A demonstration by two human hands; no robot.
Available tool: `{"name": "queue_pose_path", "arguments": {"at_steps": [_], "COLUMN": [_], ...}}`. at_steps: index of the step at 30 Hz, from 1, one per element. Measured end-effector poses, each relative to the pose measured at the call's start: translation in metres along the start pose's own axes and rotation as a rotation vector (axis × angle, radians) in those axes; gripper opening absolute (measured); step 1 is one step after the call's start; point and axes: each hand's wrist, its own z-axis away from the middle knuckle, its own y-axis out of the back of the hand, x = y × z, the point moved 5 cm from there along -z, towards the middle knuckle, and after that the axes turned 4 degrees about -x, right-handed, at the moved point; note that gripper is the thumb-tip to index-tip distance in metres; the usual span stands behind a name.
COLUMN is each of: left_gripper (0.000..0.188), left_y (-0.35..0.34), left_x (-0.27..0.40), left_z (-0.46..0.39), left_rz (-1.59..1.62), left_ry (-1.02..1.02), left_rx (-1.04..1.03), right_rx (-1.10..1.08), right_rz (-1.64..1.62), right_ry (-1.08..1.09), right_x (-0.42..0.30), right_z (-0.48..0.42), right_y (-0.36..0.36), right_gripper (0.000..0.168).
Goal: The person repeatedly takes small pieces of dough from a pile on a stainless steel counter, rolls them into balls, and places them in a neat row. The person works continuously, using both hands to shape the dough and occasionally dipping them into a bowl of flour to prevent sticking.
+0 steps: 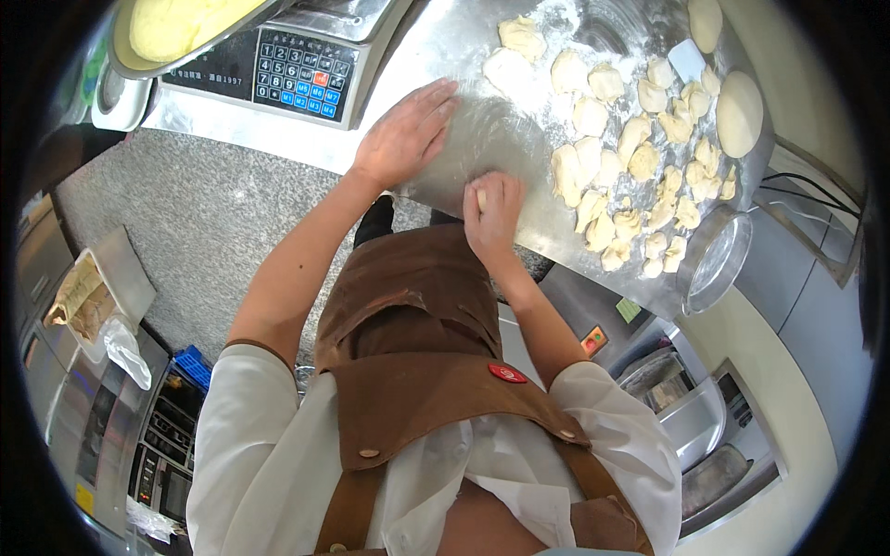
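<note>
My left hand (407, 135) lies palm down on the stainless steel table (487, 132), fingers together; a little pale dough seems to show at its inner edge, but what is under the palm is hidden. Nearer the front edge, my right hand (494, 208) is curled round a small piece of dough (481, 199), partly seen between thumb and fingers. To the right of both hands, many torn dough pieces (589, 116) lie on the floured steel. A large smooth dough oval (739, 115) rests near the far right edge, with a pale scraper (687, 60) among the pieces.
At the upper left stands a digital scale (306, 73), beside a metal bowl (118, 59) of yellow mixture. A round clear container (716, 260) sits at the table's right front corner. Black cables (813, 182) run past the right edge. The table's front edge is close to my apron.
</note>
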Motion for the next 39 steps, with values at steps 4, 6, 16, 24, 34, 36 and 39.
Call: {"name": "queue_pose_path", "arguments": {"at_steps": [4, 6, 16, 24, 34, 36, 39], "left_gripper": [0.043, 0.041, 0.040, 0.043, 0.044, 0.044, 0.045], "left_y": [0.001, 0.002, 0.002, 0.001, 0.001, 0.004, 0.006], "left_x": [0.002, 0.003, 0.002, 0.001, 0.003, 0.004, 0.005], "left_z": [0.000, 0.001, 0.001, -0.001, -0.002, -0.005, -0.010], "left_rz": [-0.010, -0.013, -0.021, -0.017, 0.022, 0.061, 0.064], "left_ry": [-0.006, -0.007, -0.026, -0.017, 0.066, 0.034, 0.036], "left_rx": [0.019, 0.034, 0.067, 0.045, -0.069, -0.065, -0.103], "right_rx": [0.054, 0.101, 0.069, 0.042, -0.021, -0.101, -0.309], "right_rz": [0.077, 0.166, 0.201, 0.105, -0.087, -0.014, 0.070], "right_ry": [-0.079, -0.127, -0.093, -0.088, -0.196, -0.209, -0.074], "right_x": [0.040, 0.029, 0.037, 0.019, 0.013, 0.004, 0.013], "right_z": [-0.019, -0.044, -0.040, -0.001, -0.008, -0.024, -0.018], "right_y": [0.014, 0.007, 0.012, 0.019, 0.014, 0.040, 0.046], "right_gripper": [0.015, 0.016, 0.012, 0.018, 0.035, 0.043, 0.050]}}
